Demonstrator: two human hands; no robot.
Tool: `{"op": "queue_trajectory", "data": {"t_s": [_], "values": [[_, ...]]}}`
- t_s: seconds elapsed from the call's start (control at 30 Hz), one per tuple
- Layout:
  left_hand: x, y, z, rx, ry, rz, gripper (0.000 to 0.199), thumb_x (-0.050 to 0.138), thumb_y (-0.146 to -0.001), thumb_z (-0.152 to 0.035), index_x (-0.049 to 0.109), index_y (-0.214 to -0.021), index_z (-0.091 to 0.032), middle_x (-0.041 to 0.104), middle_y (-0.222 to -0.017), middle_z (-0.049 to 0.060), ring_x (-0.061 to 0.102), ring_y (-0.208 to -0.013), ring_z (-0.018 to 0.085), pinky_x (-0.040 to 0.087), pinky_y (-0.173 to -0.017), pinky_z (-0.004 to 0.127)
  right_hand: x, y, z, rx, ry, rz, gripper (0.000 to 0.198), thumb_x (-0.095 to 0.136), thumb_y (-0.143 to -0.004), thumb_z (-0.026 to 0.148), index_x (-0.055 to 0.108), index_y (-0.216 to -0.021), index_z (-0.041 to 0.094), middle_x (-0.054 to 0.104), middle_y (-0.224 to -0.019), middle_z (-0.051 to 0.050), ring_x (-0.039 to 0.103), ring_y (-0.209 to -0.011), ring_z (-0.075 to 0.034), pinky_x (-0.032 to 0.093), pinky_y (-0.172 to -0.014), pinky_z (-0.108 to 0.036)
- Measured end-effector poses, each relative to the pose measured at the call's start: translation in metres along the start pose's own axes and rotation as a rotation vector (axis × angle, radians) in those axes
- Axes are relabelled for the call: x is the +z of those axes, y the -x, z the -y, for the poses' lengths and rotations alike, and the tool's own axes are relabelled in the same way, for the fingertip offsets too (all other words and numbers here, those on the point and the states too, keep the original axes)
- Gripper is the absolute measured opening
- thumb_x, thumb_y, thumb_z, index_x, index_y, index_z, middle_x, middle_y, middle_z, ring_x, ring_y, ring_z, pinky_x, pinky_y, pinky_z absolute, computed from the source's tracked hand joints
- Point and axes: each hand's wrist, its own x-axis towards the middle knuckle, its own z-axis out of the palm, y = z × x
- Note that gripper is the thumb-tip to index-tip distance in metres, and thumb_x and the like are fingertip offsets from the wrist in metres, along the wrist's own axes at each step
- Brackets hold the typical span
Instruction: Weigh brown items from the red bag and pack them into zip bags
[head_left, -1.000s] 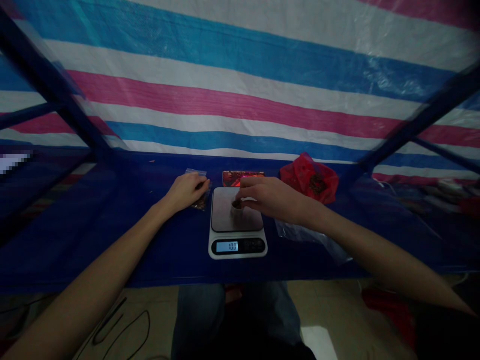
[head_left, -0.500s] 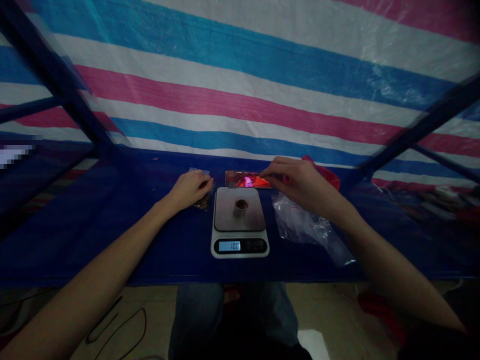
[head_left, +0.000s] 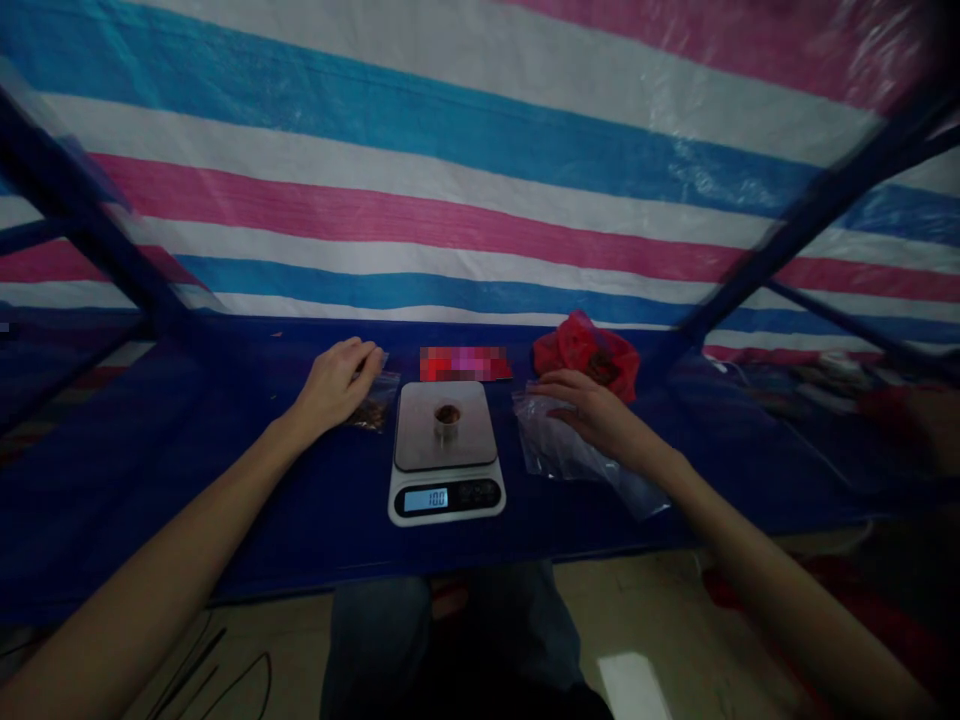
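My left hand (head_left: 336, 386) rests at the top of a small clear zip bag (head_left: 372, 412) with brown bits inside, its fingers curled round the bag's edge. Over a pile of clear zip bags (head_left: 551, 452) lies my right hand (head_left: 592, 412), its fingers stretched out and touching the plastic. Between both hands stands a digital scale (head_left: 446, 455), its display reading 10.0. A small round cup (head_left: 447, 423) with brown stuff in it sits on the steel plate.
Behind the scale lies a flat red, shiny rectangle (head_left: 465, 364), partly blurred out. A red plastic bag (head_left: 570, 345) with brown contents lies open beyond my right hand. Blue frame bars (head_left: 787, 230) and a striped sheet (head_left: 420, 220) close off the far side of the blue table (head_left: 330, 520).
My right hand has come back from beside the red rectangle and lowered onto the clear bags, uncovering the red bag. My left hand has shifted slightly left. The view has turned right.
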Motion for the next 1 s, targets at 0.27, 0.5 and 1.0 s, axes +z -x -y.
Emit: {"op": "queue_trajectory", "data": {"t_s": [0.27,0.5,1.0], "values": [[-0.002,0.002,0.001,0.032,0.071,-0.031,0.031,0.035,-0.105,-0.035,0.050,-0.082,-0.022,0.057,-0.080,0.002,0.055,-0.077,0.019,0.045,-0.075,0.034,0.012,-0.034,-0.012,-0.127,0.113,0.005,0.011,0.064,-0.093,0.015,0.074,-0.089,0.018,0.068,-0.092,-0.009,0.059,-0.091,-0.024,0.048,-0.084,-0.038],[-0.025,-0.034,-0.079,0.266,0.224,0.125,0.041,0.061,-0.097,-0.045,0.057,-0.130,-0.022,0.067,-0.131,0.009,0.064,-0.122,0.024,0.051,-0.106,0.039,-0.044,-0.055,0.025,-0.188,0.182,-0.250,0.013,0.056,-0.101,0.022,0.067,-0.096,0.019,0.070,-0.094,-0.010,0.059,-0.094,-0.026,0.048,-0.087,-0.041],[-0.025,-0.050,-0.134,0.611,-0.173,0.200,0.035,0.062,-0.081,-0.008,0.062,-0.115,-0.016,0.071,-0.113,0.014,0.064,-0.112,0.030,0.049,-0.101,0.045,-0.027,-0.066,0.109,-0.405,0.286,-0.068,0.029,0.057,-0.095,0.010,0.066,-0.122,0.014,0.071,-0.122,-0.017,0.067,-0.111,-0.029,0.055,-0.095,-0.045]]}}
